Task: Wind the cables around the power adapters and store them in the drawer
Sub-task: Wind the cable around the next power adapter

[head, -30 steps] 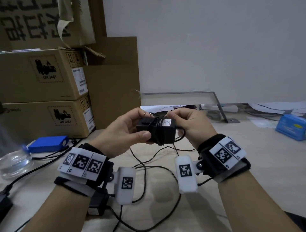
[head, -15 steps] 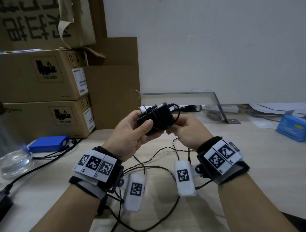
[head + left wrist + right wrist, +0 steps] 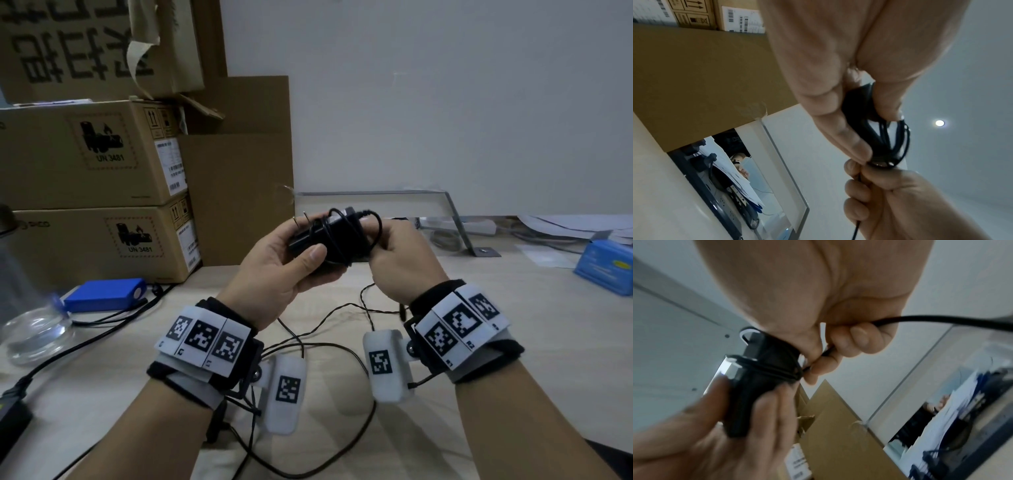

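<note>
A black power adapter (image 3: pixel 329 240) is held above the desk, its two metal prongs pointing up-left. My left hand (image 3: pixel 291 270) grips its body, thumb on the near face. Several turns of thin black cable (image 3: pixel 346 236) circle the adapter. My right hand (image 3: pixel 394 260) pinches the cable at the adapter's right end, and the loose length (image 3: pixel 363 308) trails down to the desk. In the right wrist view, the adapter (image 3: pixel 760 386) shows cable loops (image 3: pixel 777 369) pinched by my fingertips (image 3: pixel 818 369). In the left wrist view, the adapter (image 3: pixel 869 129) sits between my fingers.
Stacked cardboard boxes (image 3: pixel 89 164) stand at the left. A blue case (image 3: pixel 102 294), a glass dish (image 3: pixel 34 335) and other black cables (image 3: pixel 308 445) lie on the wooden desk (image 3: pixel 513 325). A blue box (image 3: pixel 606 270) sits at right, and a metal bracket (image 3: pixel 455 219) stands behind.
The adapter has turned and risen, prongs now up-left. My right hand has brought the cable round to the adapter's right end, adding a loop.
</note>
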